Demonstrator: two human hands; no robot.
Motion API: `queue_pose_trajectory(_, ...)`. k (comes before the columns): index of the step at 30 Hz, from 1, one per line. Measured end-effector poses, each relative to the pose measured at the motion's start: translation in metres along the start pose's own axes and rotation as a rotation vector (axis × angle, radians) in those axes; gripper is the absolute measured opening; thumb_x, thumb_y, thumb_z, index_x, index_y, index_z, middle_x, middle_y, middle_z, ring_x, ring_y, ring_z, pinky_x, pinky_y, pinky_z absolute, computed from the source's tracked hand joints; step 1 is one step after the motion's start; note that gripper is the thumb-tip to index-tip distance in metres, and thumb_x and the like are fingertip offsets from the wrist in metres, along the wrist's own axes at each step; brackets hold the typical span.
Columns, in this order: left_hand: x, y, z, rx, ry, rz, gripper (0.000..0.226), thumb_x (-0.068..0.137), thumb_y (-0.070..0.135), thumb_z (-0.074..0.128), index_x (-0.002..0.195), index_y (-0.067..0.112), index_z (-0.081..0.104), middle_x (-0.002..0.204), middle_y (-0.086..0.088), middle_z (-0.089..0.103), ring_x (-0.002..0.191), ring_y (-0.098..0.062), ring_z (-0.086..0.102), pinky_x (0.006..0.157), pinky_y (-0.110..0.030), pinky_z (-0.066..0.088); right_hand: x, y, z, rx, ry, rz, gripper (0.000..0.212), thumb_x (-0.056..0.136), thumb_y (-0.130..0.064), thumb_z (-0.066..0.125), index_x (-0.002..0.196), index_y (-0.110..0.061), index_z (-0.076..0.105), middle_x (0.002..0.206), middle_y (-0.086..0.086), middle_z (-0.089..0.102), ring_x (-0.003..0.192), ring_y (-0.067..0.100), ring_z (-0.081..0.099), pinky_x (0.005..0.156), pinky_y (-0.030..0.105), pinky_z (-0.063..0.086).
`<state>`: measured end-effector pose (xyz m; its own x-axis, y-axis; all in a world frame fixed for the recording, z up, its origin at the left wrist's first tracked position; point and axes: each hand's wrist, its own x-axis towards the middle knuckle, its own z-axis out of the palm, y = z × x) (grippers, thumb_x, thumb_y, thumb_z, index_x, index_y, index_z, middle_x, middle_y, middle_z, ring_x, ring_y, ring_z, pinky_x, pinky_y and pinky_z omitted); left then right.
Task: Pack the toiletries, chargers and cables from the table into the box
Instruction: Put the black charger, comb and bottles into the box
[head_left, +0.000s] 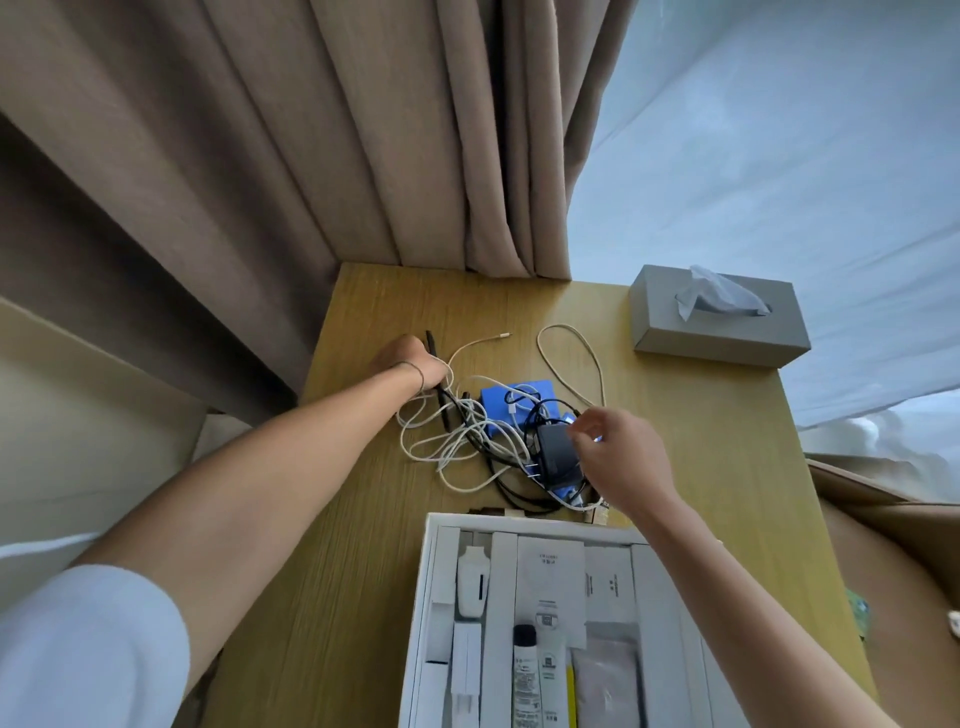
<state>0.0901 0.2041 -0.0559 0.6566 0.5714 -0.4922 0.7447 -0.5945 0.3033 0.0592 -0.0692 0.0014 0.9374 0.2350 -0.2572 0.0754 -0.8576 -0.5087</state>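
Nearest, the white box (530, 623) sits open at the table's (343, 571) front edge, already part-filled. Inside, left to right: a white toiletry bottle (472, 577) in the left slot, a long white stick-shaped item (466, 675) below it, a white tube with a black cap (525, 675), a white card with print (551, 577), a yellow strip (571, 696), a pale pink pouch (608, 686).

Left arm in a white sleeve (88, 649) runs diagonally across the table. Right arm crosses over the box's right side.

Just past the box: the cable pile. Right hand (621, 457) hovers over its right edge, thumb and forefinger drawn close together at the top of the black charger (556, 452); can't tell if they actually pinch it or a cable. Charger's prongs point toward the box. It lies on a blue box (511, 400), with black cables (514, 493) and white cables (447, 441) tangled over and around both. A small connector end (597, 512) lies touching the box's far rim.

Left hand (410, 364) is at the pile's far-left end, thin band on the wrist, fingers curled closed around a black cable or stick-like piece (431, 343) that pokes out past the hand; fingertips hidden.

Beyond: one white cable end with a gold-coloured plug (501, 336) lies loose, and a white cable loop (571, 358) beside it.

Far right corner: grey tissue box (719, 327), tissue sticking up. Behind the table: brown curtain (311, 130) and sheer white curtain (779, 156). Cardboard box (893, 545) at the right, off the table.
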Motion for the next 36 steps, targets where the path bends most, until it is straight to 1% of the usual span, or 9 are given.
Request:
queue_pose_trajectory(3, 0.001, 0.001, -0.005, -0.176, -0.045, 0.019, 0.028, 0.082, 0.027, 0.063, 0.103, 0.010, 0.070, 0.096, -0.007, 0.073, 0.077, -0.022, 0.066, 0.052, -0.025, 0.041, 0.003, 0.002, 0.005, -0.054, -0.011, 0.002, 0.023, 0.091, -0.019, 0.054, 0.102, -0.023, 0.073, 0.102, -0.002, 0.074, 0.089, 0.021, 0.067, 0.075, 0.037, 0.059)
queue_pose_trajectory(7, -0.009, -0.001, -0.023, -0.522, 0.003, 0.001, 0.020, 0.080, 0.024, 0.059, 0.082, 0.008, 0.071, 0.062, -0.004, 0.068, 0.042, -0.012, 0.060, 0.036, -0.015, 0.038, 0.008, 0.002, 0.019, -0.153, -0.074, -0.023, 0.036, 0.088, -0.022, 0.057, 0.123, -0.022, 0.063, 0.120, 0.004, 0.066, 0.106, 0.024, 0.061, 0.081, 0.037, 0.055)
queue_pose_trajectory(10, -0.022, -0.005, -0.038, -0.842, -0.012, -0.059, 0.020, 0.078, 0.015, 0.055, 0.085, 0.003, 0.070, 0.070, -0.006, 0.075, 0.048, -0.015, 0.062, 0.034, -0.015, 0.037, 0.011, 0.002, 0.030, -0.211, -0.127, -0.008, 0.054, 0.086, -0.030, 0.060, 0.138, -0.025, 0.049, 0.132, 0.007, 0.055, 0.115, 0.028, 0.057, 0.081, 0.038, 0.053)
queue_pose_trajectory(13, -0.038, -0.011, -0.050, -0.909, -0.074, -0.063, 0.014, 0.078, 0.016, 0.054, 0.082, 0.009, 0.065, 0.067, -0.003, 0.075, 0.050, -0.014, 0.063, 0.036, -0.016, 0.029, 0.014, 0.004, 0.042, -0.273, -0.172, 0.011, 0.065, 0.083, -0.041, 0.066, 0.141, -0.028, 0.040, 0.133, 0.008, 0.052, 0.114, 0.032, 0.059, 0.076, 0.038, 0.048)
queue_pose_trajectory(16, -0.060, -0.019, -0.055, -0.978, -0.204, -0.088, 0.005, 0.084, 0.015, 0.060, 0.082, 0.011, 0.059, 0.055, -0.004, 0.067, 0.045, -0.015, 0.061, 0.050, -0.026, 0.037, 0.015, 0.006, 0.052, -0.343, -0.181, 0.003, 0.072, 0.082, -0.050, 0.068, 0.143, -0.030, 0.034, 0.130, 0.010, 0.053, 0.112, 0.035, 0.060, 0.080, 0.040, 0.049)
queue_pose_trajectory(23, -0.135, -0.036, -0.067, -0.858, -0.327, 0.108, 0.015, 0.091, 0.024, 0.065, 0.096, 0.010, 0.066, 0.068, -0.004, 0.067, 0.061, -0.016, 0.062, 0.069, -0.034, 0.045, 0.022, 0.004, 0.047, -0.245, -0.183, 0.033, 0.066, 0.071, -0.041, 0.072, 0.130, -0.024, 0.049, 0.115, 0.008, 0.057, 0.101, 0.029, 0.061, 0.076, 0.036, 0.050)
queue_pose_trajectory(29, -0.205, -0.044, -0.058, -0.712, -0.233, 0.286, 0.019, 0.092, 0.015, 0.068, 0.077, 0.010, 0.057, 0.056, 0.007, 0.064, 0.047, -0.005, 0.059, 0.042, -0.015, 0.041, 0.018, 0.007, 0.034, -0.008, -0.180, 0.049, 0.054, 0.060, -0.039, 0.076, 0.108, -0.026, 0.057, 0.106, 0.005, 0.052, 0.092, 0.021, 0.054, 0.074, 0.033, 0.051)
queue_pose_trajectory(31, -0.224, -0.048, -0.051, -0.631, -0.216, 0.341, 0.014, 0.091, 0.013, 0.069, 0.083, 0.004, 0.061, 0.058, 0.002, 0.067, 0.049, -0.007, 0.063, 0.046, -0.017, 0.045, 0.013, 0.009, 0.027, 0.066, -0.166, 0.028, 0.051, 0.062, -0.035, 0.076, 0.109, -0.024, 0.058, 0.098, 0.001, 0.058, 0.090, 0.020, 0.061, 0.073, 0.037, 0.056)
queue_pose_trajectory(36, -0.262, -0.063, -0.017, -0.412, -0.188, 0.397, 0.007, 0.091, 0.021, 0.069, 0.085, 0.019, 0.067, 0.074, -0.005, 0.073, 0.069, -0.020, 0.070, 0.063, -0.031, 0.056, -0.012, 0.006, -0.003, 0.307, -0.167, -0.004, 0.059, 0.065, -0.023, 0.076, 0.121, -0.026, 0.055, 0.091, -0.005, 0.069, 0.063, 0.011, 0.074, 0.061, 0.036, 0.064)
